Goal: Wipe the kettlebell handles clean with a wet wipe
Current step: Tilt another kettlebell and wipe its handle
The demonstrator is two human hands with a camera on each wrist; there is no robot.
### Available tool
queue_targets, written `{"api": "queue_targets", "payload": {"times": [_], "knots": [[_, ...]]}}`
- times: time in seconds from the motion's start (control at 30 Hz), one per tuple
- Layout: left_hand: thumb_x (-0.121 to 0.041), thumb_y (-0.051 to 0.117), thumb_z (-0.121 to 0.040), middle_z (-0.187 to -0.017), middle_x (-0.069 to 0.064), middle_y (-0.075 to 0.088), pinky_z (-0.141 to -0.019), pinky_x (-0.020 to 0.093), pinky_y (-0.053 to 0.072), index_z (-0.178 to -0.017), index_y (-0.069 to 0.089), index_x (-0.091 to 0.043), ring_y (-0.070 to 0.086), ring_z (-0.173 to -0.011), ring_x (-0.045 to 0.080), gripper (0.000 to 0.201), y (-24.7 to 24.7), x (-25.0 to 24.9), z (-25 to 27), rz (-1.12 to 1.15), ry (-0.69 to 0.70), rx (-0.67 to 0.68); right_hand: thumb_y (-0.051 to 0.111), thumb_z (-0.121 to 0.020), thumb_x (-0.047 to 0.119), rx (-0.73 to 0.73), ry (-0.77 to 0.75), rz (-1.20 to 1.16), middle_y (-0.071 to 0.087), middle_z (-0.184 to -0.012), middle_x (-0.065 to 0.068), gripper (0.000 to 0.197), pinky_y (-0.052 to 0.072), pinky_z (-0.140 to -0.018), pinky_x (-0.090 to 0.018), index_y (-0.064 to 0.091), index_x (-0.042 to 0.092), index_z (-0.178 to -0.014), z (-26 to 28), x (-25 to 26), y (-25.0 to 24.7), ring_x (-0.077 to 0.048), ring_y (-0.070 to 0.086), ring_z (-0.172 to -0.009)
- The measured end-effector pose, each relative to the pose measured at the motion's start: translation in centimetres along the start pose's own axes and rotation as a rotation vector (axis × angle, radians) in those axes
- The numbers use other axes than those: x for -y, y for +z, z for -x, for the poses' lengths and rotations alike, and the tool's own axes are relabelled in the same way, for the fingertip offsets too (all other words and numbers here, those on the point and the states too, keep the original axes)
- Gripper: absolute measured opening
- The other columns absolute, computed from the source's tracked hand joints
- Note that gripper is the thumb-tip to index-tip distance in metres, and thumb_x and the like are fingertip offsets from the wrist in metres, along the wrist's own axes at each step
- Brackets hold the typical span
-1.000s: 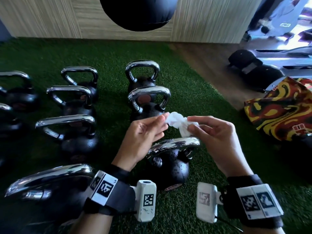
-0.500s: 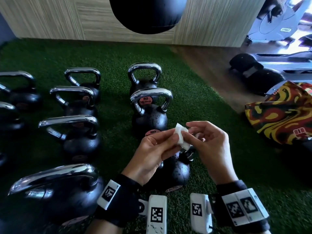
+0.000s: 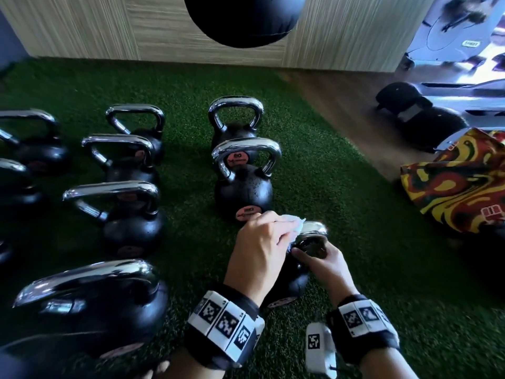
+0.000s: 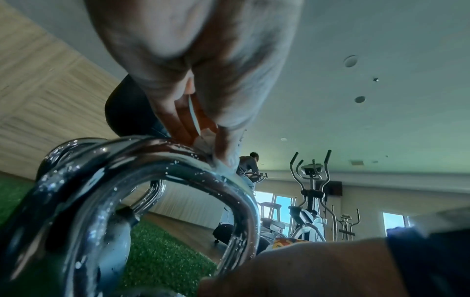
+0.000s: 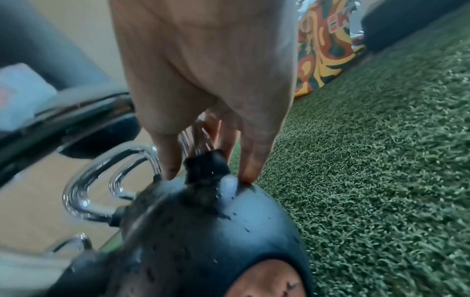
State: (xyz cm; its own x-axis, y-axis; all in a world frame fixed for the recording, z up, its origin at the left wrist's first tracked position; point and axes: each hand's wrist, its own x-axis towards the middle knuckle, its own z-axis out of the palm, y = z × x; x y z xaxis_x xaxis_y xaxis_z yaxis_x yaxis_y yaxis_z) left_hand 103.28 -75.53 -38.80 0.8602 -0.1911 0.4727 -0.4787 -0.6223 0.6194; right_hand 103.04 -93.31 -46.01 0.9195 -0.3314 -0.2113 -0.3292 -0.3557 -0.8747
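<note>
The nearest black kettlebell (image 3: 293,280) stands on green turf, its chrome handle (image 3: 314,228) partly covered. My left hand (image 3: 284,236) pinches a crumpled white wet wipe (image 3: 296,224) and presses it onto the top of that handle. In the left wrist view the wipe (image 4: 203,143) sits between my fingertips against the wet chrome handle (image 4: 152,170). My right hand (image 3: 314,254) grips the kettlebell at the right foot of the handle. In the right wrist view its fingers (image 5: 251,160) straddle the handle's black post on the wet kettlebell (image 5: 203,231).
Two more kettlebells (image 3: 243,187) stand in a line just behind, and several others (image 3: 123,214) fill rows to the left. A black punching bag (image 3: 243,17) hangs overhead. A colourful bag (image 3: 459,181) lies right. Exercise machines (image 4: 312,201) and a person (image 4: 248,162) stand beyond the wooden floor.
Both hands held the wipe in the air before. They dropped to the nearest kettlebell; my right hand let go of the wipe and took the kettlebell, my left put the wipe on the handle.
</note>
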Motion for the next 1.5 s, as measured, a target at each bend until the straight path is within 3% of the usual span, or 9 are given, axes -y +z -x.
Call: {"api": "queue_targets", "payload": {"times": [0.2,0.4,0.53,0.7,0.87,1.0,1.1,1.3,1.5], "knots": [[-0.023,0.08,-0.086,-0.099,-0.012,0.077,-0.085,0.03,0.056,-0.099,0.083,-0.025,0.07,-0.09,0.008,0.013,-1.7,1.5,1.4,0.022,-0.104,-0.102,0.088,-0.074,0.032,-0.071,-0.042,0.139,0.071,-0.08,0.012,0.024,0.044,-0.067,-0.026,0.071,0.028,-0.091,-0.3,-0.2,0.3,-0.014,0.067,-0.082],[-0.018,0.081,-0.088,-0.104,-0.013,0.077,-0.087,0.027,0.057,-0.105,0.083,-0.022,0.07,-0.093,0.005,0.017,-1.3,2.6,2.1,0.064,-0.011,-0.13,0.09,-0.072,0.032,-0.061,-0.079,0.115,0.076,-0.086,0.009,0.03,0.053,-0.077,-0.03,0.075,0.024,-0.096,-0.7,-1.3,0.1,-0.008,0.07,-0.082],[-0.016,0.079,-0.088,-0.106,-0.01,0.077,-0.087,0.025,0.059,-0.106,0.081,-0.014,0.072,-0.098,-0.002,0.018,-1.6,5.4,4.8,0.184,-0.126,-0.305,0.09,-0.071,0.029,-0.04,-0.085,0.128,0.071,-0.078,0.018,0.027,0.045,-0.067,-0.014,0.07,0.032,-0.088,-1.1,-1.4,0.0,0.004,0.063,-0.077],[-0.016,0.076,-0.089,-0.104,-0.007,0.078,-0.088,0.014,0.055,-0.105,0.081,-0.01,0.072,-0.097,-0.002,0.018,-0.7,5.7,5.5,0.21,-0.13,-0.327,0.09,-0.073,0.03,-0.027,-0.094,0.14,0.071,-0.081,0.018,0.027,0.041,-0.063,-0.011,0.071,0.029,-0.092,-1.4,-1.9,0.0,0.009,0.062,-0.078],[-0.008,0.07,-0.09,-0.097,-0.007,0.081,-0.082,0.019,0.057,-0.102,0.077,-0.022,0.076,-0.091,0.006,0.02,1.5,8.2,8.0,0.683,-0.444,-0.373,0.091,-0.071,0.029,-0.03,-0.082,0.115,0.075,-0.085,0.012,0.03,0.047,-0.068,-0.02,0.074,0.025,-0.096,-1.4,-2.0,0.1,0.0,0.067,-0.082],[-0.003,0.067,-0.091,-0.093,-0.007,0.081,-0.081,0.018,0.058,-0.096,0.079,-0.033,0.074,-0.087,0.006,0.033,3.0,9.1,9.3,0.754,-0.556,-0.318,0.092,-0.069,0.032,-0.035,-0.072,0.129,0.075,-0.084,0.013,0.032,0.047,-0.067,-0.021,0.075,0.026,-0.095,-1.5,-1.9,0.0,0.0,0.068,-0.081],[-0.011,0.068,-0.09,-0.093,-0.002,0.081,-0.08,0.023,0.059,-0.091,0.083,-0.034,0.075,-0.086,0.011,0.027,3.8,9.4,10.1,0.682,-0.527,-0.284,0.092,-0.067,0.032,-0.044,-0.046,0.115,0.076,-0.083,0.012,0.033,0.051,-0.072,-0.024,0.075,0.027,-0.095,-1.6,-2.1,-0.1,-0.005,0.07,-0.083],[-0.006,0.083,-0.082,-0.094,-0.001,0.075,-0.083,0.022,0.06,-0.085,0.079,-0.012,0.076,-0.091,0.016,0.007,4.1,7.7,10.6,0.607,-0.527,-0.291,0.094,-0.057,0.038,-0.05,0.0,0.096,0.078,-0.088,0.01,0.045,0.06,-0.088,-0.041,0.075,0.029,-0.096,-2.1,-2.2,0.3,-0.011,0.074,-0.087],[-0.035,0.091,-0.07,-0.063,-0.012,0.069,-0.054,0.012,0.047,-0.072,0.081,-0.017,0.066,-0.06,0.003,0.02,3.1,8.0,8.8,0.231,-0.395,-0.374,0.091,-0.068,0.036,-0.043,-0.064,0.226,0.075,-0.101,0.006,0.048,0.053,-0.086,-0.03,0.072,0.027,-0.111,-1.1,-1.3,0.1,-0.015,0.069,-0.097]]}}
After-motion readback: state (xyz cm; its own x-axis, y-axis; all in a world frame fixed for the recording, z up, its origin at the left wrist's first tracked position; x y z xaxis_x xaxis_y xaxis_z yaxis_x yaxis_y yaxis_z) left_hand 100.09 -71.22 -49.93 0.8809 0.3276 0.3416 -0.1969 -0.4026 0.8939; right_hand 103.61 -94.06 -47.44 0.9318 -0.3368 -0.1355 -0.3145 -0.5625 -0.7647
